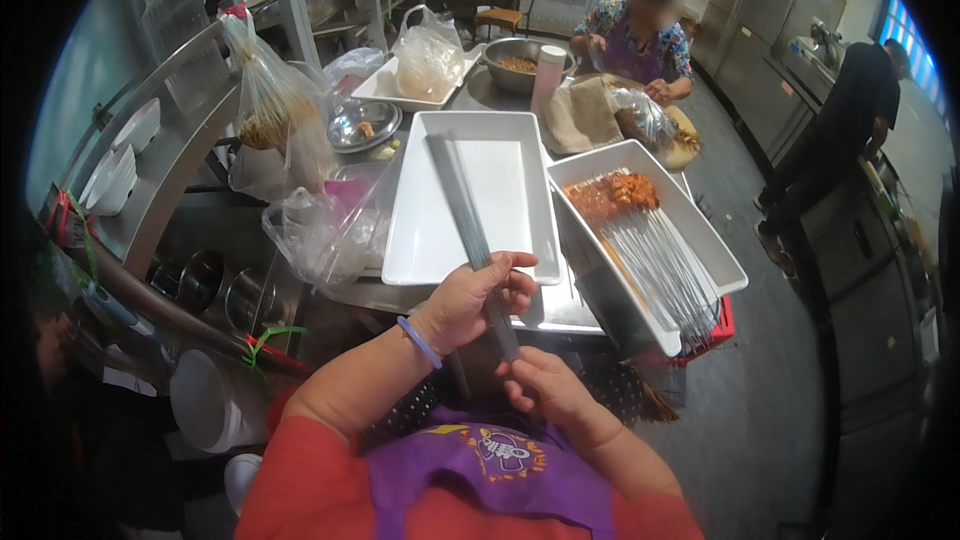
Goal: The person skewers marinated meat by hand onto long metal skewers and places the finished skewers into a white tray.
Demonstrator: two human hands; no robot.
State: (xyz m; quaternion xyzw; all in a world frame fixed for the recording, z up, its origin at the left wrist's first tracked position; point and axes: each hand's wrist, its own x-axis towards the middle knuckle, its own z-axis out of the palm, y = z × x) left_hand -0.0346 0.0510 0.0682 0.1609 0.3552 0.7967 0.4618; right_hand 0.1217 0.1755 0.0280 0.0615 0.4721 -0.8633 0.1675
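Note:
A bundle of thin metal skewers slants over the front edge of a white rectangular tray, whose floor is bare. My left hand is wrapped around the bundle's lower half, a pale purple bangle on its wrist. At the near end of the same skewers, the fingers and thumb of my right hand pinch the tips. To the right, a second white tray holds many skewers lying side by side, with red marinated meat at their far ends.
Plastic bags and a steel dish lie left of the bare tray. Beyond stand a steel bowl and a pink bottle. A co-worker sits across the table; another person stands at the right counter. A red crate sits below the meat tray.

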